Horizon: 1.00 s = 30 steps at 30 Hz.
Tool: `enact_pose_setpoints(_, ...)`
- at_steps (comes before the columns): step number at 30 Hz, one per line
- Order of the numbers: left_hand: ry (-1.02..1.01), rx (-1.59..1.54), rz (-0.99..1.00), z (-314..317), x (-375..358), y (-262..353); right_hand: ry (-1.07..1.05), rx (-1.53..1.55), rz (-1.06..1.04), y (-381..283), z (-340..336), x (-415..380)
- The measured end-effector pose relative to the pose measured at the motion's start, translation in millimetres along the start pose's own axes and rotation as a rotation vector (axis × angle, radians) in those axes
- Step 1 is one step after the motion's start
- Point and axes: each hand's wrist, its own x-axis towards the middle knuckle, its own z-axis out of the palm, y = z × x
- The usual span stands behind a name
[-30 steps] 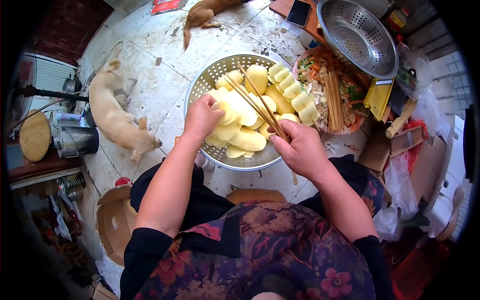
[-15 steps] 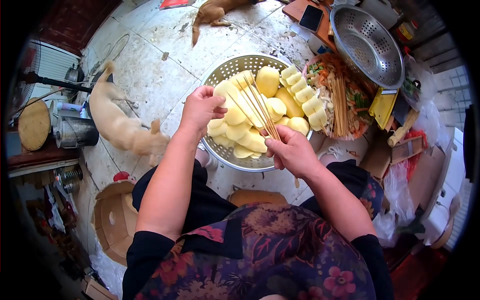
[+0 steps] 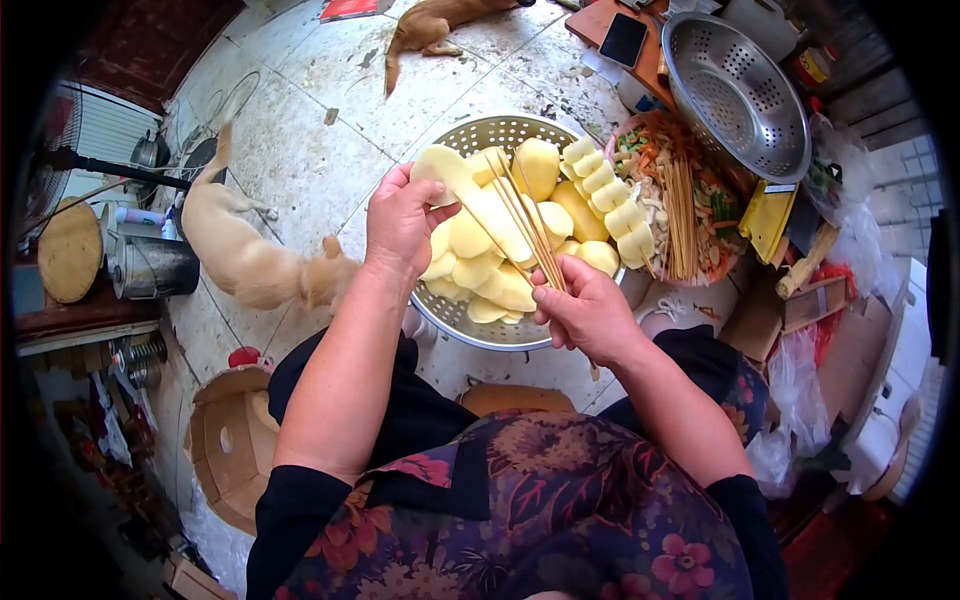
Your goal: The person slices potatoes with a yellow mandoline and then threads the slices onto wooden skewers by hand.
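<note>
My left hand pinches a pale potato slice between thumb and fingers, above the left side of a metal colander. In my right hand is a bundle of thin bamboo skewers, gripped near the lower ends, their upper ends fanned out over the potatoes. One skewer slants left toward the slice. Peeled whole potatoes and loose potato slices fill much of the colander. Threaded potato pieces lie along its right rim.
Right of the colander, more skewers rest on a basin of chopped vegetables. A second colander leans behind it, near a phone. A tan dog stands at left, above a cardboard box; another dog lies farther back.
My left hand has lifted the potato slice slightly upward, showing more of it. My right hand keeps the skewers nearly in place. The tan dog's head has moved right, toward my left forearm.
</note>
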Motion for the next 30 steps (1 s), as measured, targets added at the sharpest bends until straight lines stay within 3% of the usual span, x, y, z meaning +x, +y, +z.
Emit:
enact_pose_setpoints(5, 0.01, 0.032, 0.079, 2.1, -0.8, -1.2, 0.009, 0.009, 0.002, 1.3, -1.0, -0.6)
enact_pose_setpoints(7, -0.053, 0.185, 0.217, 1.2, -0.9, -4.9, 0.019, 0.008, -0.004, 2.3, -1.7, -0.4)
enact_pose_setpoints(11, -0.069, 0.28, 0.241, 7.7, -11.2, -5.2, 0.026, 0.004, -0.013, 2.2, -2.2, -1.1)
enact_pose_setpoints(15, -0.122, 0.143, 0.097, 9.8, -14.8, -6.6, 0.04, 0.008, -0.049, 4.5, -2.5, 0.5)
enact_pose_setpoints(17, -0.027, 0.01, 0.041, 16.2, -17.8, -2.0, 0.033, 0.008, -0.067, 4.6, -1.9, 0.2)
enact_pose_setpoints(24, 0.0, -0.05, 0.003, 9.2, -9.0, -5.5, 0.012, -0.026, -0.108, 8.1, -1.0, -3.0)
enact_pose_setpoints(30, -0.072, 0.013, -0.201, 9.5, -13.9, 7.4, 0.024, -0.02, -0.093, 8.7, -1.7, -3.8)
